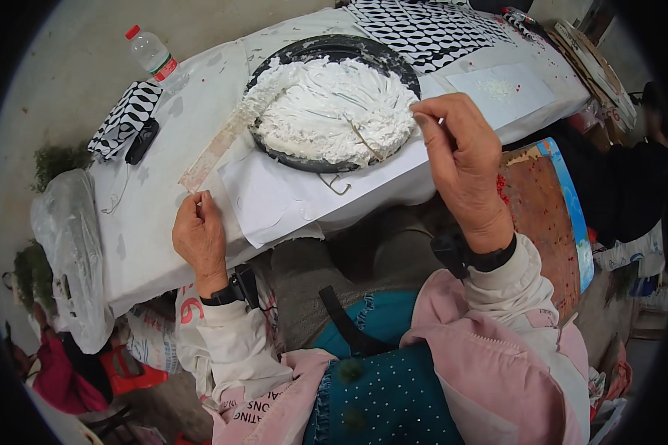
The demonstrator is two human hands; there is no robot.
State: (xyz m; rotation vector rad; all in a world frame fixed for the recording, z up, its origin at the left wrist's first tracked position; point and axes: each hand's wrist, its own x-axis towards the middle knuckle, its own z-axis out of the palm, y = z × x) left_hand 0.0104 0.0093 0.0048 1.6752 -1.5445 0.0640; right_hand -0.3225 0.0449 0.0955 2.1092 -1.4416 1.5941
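A round black basin [312, 47] on the table holds a heap of thick white paste [323, 100]. My left hand [200, 236] is closed on the lower end of a flat, paste-smeared strip [209, 157]; the strip's other end reaches the paste at the basin's left side. Over the basin's right edge, my right hand [466, 163] makes a pinch with thumb and forefinger. Whatever sits between those fingertips is too small to name. A thin brown twig-like piece [361, 138] lies on the paste. Below the rim, a bent wire-like piece [335, 185] rests on white paper [267, 211].
A bottle with a red cap [150, 55] and a black-and-white patterned cloth [126, 119] occupy the table's left. Another patterned cloth [430, 33] lies behind the basin. A board with red bits [545, 215] stands at right. A clear plastic bag [70, 245] hangs at left.
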